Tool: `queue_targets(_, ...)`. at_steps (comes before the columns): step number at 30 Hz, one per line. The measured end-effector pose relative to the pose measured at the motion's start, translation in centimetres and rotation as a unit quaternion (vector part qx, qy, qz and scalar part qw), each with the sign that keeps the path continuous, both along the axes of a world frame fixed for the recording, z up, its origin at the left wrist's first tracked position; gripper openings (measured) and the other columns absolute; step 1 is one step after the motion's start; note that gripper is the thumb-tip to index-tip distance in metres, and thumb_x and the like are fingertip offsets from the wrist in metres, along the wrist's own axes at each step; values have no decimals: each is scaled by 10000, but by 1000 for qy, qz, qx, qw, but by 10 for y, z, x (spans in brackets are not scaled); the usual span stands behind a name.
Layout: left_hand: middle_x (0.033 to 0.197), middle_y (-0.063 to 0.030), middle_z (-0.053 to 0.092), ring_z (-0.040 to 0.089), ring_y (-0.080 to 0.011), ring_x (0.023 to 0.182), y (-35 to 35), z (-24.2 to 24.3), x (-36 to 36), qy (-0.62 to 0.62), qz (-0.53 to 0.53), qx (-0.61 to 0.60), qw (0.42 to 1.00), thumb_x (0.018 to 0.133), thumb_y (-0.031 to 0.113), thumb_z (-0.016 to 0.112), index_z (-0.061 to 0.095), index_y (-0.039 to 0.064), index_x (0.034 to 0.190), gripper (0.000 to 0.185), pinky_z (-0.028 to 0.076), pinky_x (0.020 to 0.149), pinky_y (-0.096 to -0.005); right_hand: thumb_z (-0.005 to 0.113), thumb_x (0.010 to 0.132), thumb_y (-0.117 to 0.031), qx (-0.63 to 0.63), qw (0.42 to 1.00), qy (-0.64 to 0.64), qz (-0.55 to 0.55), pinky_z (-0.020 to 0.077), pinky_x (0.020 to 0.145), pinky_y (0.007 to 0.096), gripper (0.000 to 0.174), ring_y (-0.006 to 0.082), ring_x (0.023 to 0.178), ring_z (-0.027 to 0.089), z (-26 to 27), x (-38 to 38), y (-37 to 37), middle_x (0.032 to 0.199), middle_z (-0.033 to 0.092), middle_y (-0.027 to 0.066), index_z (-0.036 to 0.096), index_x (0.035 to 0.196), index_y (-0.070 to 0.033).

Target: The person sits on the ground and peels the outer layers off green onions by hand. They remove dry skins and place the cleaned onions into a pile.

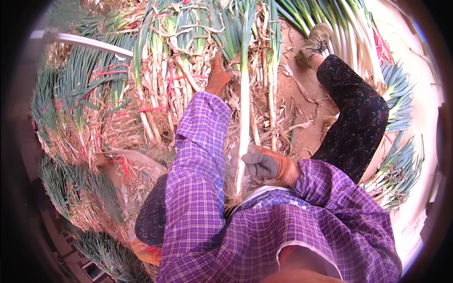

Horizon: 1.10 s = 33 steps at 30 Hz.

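Note:
A long leek [244, 102] with a white stalk and green leaves runs up the middle, its root end above my lap. Curled at the lower stalk, my right hand [270, 165], in a grey and orange glove, has its fingertips against the stalk's right edge. Higher up, my left hand [218, 76] wears an orange glove and lies just left of the leek, by the leaf bases. Leaves and dry skin partly hide its fingers, so its grip is unclear. Unpeeled leeks [155, 70] with dry brown skins lie under and around it, some bound with red tape.
Clean white-stalked leeks [348, 39] lie at upper right beyond my shoe [316, 40]. Green bundles [398, 173] are at right; more tied bundles [74, 113] fill the left. A white bar [88, 43] crosses the upper left. Dry skins [283, 127] litter the brown ground.

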<state>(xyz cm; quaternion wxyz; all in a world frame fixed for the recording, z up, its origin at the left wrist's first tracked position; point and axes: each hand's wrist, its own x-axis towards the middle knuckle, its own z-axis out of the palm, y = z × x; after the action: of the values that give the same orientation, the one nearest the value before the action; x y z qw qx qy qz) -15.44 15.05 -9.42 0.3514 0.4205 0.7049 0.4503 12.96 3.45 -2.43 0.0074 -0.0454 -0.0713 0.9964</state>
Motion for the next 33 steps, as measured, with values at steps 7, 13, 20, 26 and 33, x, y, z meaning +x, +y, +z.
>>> queue_targets(7,1158,-116,657,607,-250,1036,50,-48,-32,114,-214,-167,956,823,90,573,551,122,1317,496,461,902,-332,638,925,-154,-41,999,-31,13,523,938,353,400,279,1088,637,4,2,1,1124,641,129,501,1266,4)
queue_targets(13,785,-138,670,666,-252,670,-65,1,-157,337,31,-345,875,940,147,498,668,42,1001,209,530,552,-429,635,918,-99,-13,999,-29,7,514,960,406,384,296,1104,627,-19,-2,29,1150,632,138,497,1262,2)
queue_targets(20,1454,-171,406,555,-419,1174,-132,30,-30,-230,-17,-276,933,849,445,703,279,118,1505,846,548,867,-503,560,970,-121,-47,997,-47,25,537,973,415,402,331,1148,610,-56,-43,0,1273,575,203,421,1327,2)
queue_targets(26,858,-91,650,600,-131,629,-102,6,76,-374,85,-230,895,865,174,717,574,41,1067,281,497,510,-258,632,918,-357,432,875,-190,104,563,615,320,404,190,769,663,-71,-34,14,939,679,100,624,1130,-13)
queue_targets(33,944,-195,683,683,-358,869,-210,12,105,174,100,-114,973,838,116,673,550,60,1112,305,531,734,-414,561,967,-437,186,959,-141,-162,542,887,475,420,198,1060,655,-55,-63,144,1147,675,-35,555,1293,-173)
